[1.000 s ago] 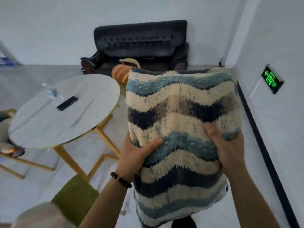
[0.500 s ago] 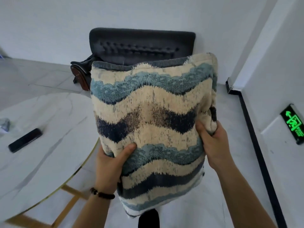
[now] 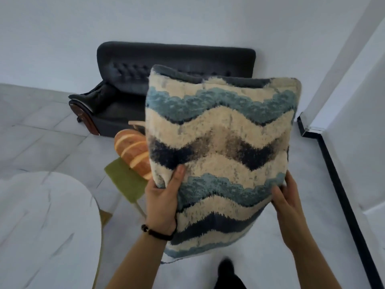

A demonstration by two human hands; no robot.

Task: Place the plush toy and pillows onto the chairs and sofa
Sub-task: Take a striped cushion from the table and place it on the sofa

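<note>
I hold a large fluffy pillow (image 3: 220,142) with cream, light blue and navy wavy stripes upright in front of me. My left hand (image 3: 162,197) grips its lower left edge, thumb on the front face. My right hand (image 3: 286,203) grips the lower right edge. Behind the pillow stands a dark tufted sofa (image 3: 129,84) against the white wall, its right half hidden. A bread-shaped plush toy (image 3: 133,153) lies on a green-seated chair (image 3: 125,180) just left of the pillow.
A round white marble table (image 3: 41,226) with a gold rim fills the lower left. A white wall with black skirting (image 3: 341,188) runs along the right. The floor is pale grey tile. My dark shoe (image 3: 227,272) shows at the bottom.
The view has moved closer to the sofa and turned, so the pillow sits further right. The bread plush and green chair came back into sight; the phone on the table left the view.
</note>
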